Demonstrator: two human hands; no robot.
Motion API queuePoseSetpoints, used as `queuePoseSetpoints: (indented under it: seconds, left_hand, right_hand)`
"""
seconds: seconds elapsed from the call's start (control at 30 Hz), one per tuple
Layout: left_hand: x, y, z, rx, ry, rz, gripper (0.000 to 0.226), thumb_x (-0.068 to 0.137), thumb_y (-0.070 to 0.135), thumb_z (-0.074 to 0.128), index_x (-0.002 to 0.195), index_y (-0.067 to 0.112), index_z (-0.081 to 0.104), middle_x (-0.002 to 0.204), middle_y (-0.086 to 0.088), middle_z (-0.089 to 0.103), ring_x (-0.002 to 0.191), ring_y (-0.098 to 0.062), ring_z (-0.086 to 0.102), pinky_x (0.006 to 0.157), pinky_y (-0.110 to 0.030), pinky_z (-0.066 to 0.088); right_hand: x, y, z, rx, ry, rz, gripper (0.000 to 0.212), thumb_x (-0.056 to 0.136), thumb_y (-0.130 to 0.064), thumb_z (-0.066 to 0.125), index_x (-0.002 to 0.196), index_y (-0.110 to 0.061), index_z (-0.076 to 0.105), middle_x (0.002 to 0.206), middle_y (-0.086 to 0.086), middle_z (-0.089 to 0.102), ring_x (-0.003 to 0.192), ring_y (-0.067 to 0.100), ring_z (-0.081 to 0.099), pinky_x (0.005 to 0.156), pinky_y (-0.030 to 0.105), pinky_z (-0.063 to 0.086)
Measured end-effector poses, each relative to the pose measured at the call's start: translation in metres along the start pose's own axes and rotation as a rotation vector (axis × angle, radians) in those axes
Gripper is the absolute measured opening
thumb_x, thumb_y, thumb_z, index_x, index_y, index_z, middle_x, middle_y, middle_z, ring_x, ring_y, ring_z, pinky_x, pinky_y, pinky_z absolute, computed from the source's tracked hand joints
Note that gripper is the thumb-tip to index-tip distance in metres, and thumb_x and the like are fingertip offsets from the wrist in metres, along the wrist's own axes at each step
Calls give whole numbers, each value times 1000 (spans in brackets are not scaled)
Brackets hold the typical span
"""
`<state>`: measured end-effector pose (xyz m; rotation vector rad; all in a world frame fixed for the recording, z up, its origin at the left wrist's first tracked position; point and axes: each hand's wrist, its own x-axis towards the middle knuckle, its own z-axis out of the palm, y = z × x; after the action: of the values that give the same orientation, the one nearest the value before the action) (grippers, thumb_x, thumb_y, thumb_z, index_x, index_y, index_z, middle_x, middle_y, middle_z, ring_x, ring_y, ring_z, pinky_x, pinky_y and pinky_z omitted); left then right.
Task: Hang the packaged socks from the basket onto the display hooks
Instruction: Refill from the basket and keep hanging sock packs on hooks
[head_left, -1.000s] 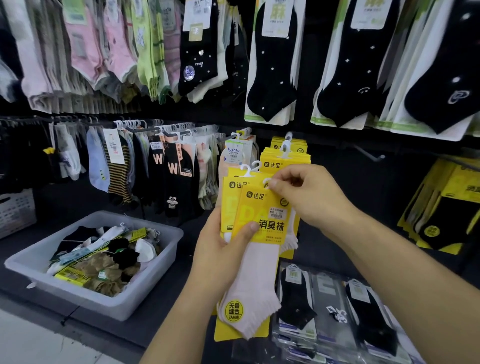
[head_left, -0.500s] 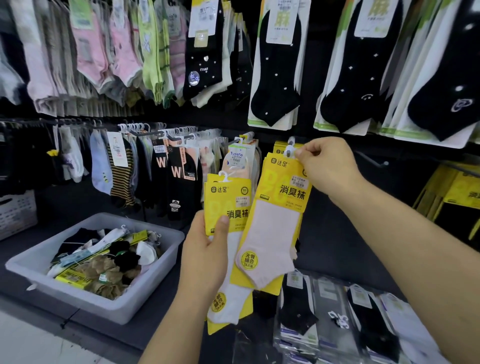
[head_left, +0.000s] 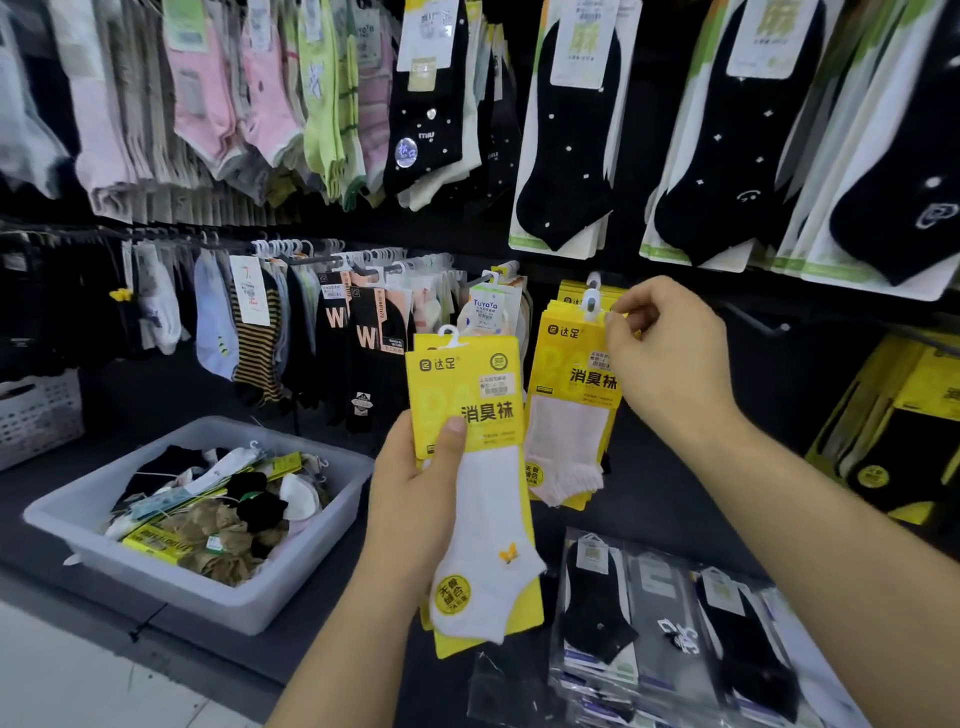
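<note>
My left hand (head_left: 415, 499) grips a yellow-carded pack of white socks (head_left: 475, 467) with a small white hanger on top, held upright at the centre. A second yellow pack with pale pink socks (head_left: 571, 410) hangs by its white hanger on a display hook (head_left: 592, 291), in front of more yellow packs. My right hand (head_left: 670, 358) pinches that pack's top right corner beside the hanger. The grey plastic basket (head_left: 218, 597) at lower left holds several loose sock packs (head_left: 218, 514).
Rows of hung socks fill the wall above and to the left. An empty hook (head_left: 758, 319) juts out right of my right hand. Bagged black socks (head_left: 670, 634) lie on the shelf at lower right. A white crate (head_left: 41, 415) stands at far left.
My right hand lifted the pink-sock pack off the stack in my left hand and carried it up and right onto the hook. My left hand keeps the white-sock pack.
</note>
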<state>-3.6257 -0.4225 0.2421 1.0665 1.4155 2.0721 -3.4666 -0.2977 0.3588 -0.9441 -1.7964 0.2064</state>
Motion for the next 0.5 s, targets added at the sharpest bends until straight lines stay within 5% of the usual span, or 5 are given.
queuePoseSetpoints:
  seconds: [0.13,0.37,0.5]
  left_hand:
    - [-4,1,10,-44,-91,-11,7,96,47,70,100,42,73,107,8,81,96,-14,79,76,-36,63]
    - [-8,-2,20,-76,-108,-4,12,94,32,79,95,44,77,99,7,83,88,-13,81,64,-21,61]
    - [-8,-4,24,-106,-161,-37,14,96,49,67,105,43,77,111,5,82,101,-17,80,78,-32,64]
  right_hand:
    - [-26,-9,2,212,-188,73,20,92,-40,68,79,-24,69,73,-4,68,66,3,60,56,16,48]
    - [-43,0,4,426,-331,259,15,89,-29,75,86,-16,70,80,8,74,68,12,68,58,26,48]
    - [-44,7,2,443,-348,279,10,90,-24,74,86,-15,70,81,11,74,65,12,67,52,24,49]
